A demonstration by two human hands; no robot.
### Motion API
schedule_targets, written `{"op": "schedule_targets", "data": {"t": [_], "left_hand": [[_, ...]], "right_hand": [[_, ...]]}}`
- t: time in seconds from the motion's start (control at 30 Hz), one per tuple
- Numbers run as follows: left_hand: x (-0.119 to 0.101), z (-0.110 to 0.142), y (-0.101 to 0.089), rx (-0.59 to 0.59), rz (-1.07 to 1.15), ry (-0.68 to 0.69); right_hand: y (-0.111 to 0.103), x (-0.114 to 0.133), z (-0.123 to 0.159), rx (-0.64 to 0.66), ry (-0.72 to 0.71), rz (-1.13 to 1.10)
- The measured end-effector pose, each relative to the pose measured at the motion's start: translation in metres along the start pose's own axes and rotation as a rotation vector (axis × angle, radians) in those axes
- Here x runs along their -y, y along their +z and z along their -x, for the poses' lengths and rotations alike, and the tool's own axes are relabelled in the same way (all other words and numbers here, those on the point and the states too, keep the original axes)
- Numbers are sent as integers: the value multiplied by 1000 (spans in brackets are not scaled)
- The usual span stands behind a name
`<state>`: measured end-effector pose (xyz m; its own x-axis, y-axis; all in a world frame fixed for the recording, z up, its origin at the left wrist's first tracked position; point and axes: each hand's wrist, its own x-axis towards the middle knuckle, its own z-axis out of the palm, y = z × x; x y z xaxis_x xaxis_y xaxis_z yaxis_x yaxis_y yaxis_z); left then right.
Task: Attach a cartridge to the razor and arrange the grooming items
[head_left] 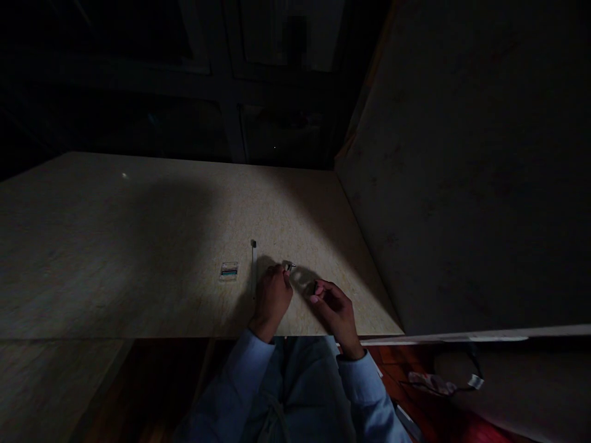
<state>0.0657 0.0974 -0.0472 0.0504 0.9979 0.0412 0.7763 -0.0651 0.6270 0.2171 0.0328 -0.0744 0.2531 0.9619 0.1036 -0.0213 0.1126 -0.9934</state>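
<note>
My left hand (pixel 273 294) rests low over the tabletop, fingers closed round a small shiny metal piece (pixel 290 266) that pokes out past the fingertips. To the right, my right hand (pixel 336 306) pinches a small black piece (pixel 315 287) between thumb and fingers. The two hands are apart. Just left of my left hand lies a thin white stick (pixel 253 261) with a dark tip, its near end partly behind the hand. Further left is a small clear case (pixel 228 272) with a teal and dark stripe. Dim light hides the exact kind of both held pieces.
The pale, mottled table (pixel 184 246) ends at a front edge close to my body. A dark upright panel (pixel 462 184) borders its right side, and dark framed panes stand behind. A cable with a white tag (pixel 475 382) is down at the lower right.
</note>
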Motion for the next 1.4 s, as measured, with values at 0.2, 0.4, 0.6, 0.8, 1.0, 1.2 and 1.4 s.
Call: {"op": "schedule_targets", "data": {"t": [0.2, 0.4, 0.6, 0.8, 1.0, 1.2, 1.4], "left_hand": [[-10, -1, -9, 105, -70, -50], [-6, 1, -14, 134, -134, -31], [12, 7, -27, -12, -140, 17], [35, 3, -48, -88, -328, -93], [50, -4, -48, -20, -274, -99], [49, -3, -51, -18, -213, -130], [56, 3, -51, -125, -66, -152]], "right_hand": [[-1, 1, 0, 10, 8, 17], [0, 2, 0, 11, 1, -7], [0, 3, 1, 4, 20, -28], [-2, 2, 0, -14, 18, -43], [-1, 0, 0, -15, 26, -20], [-1, 0, 1, -8, 35, 3], [-1, 1, 2, -5, 52, 17]]}}
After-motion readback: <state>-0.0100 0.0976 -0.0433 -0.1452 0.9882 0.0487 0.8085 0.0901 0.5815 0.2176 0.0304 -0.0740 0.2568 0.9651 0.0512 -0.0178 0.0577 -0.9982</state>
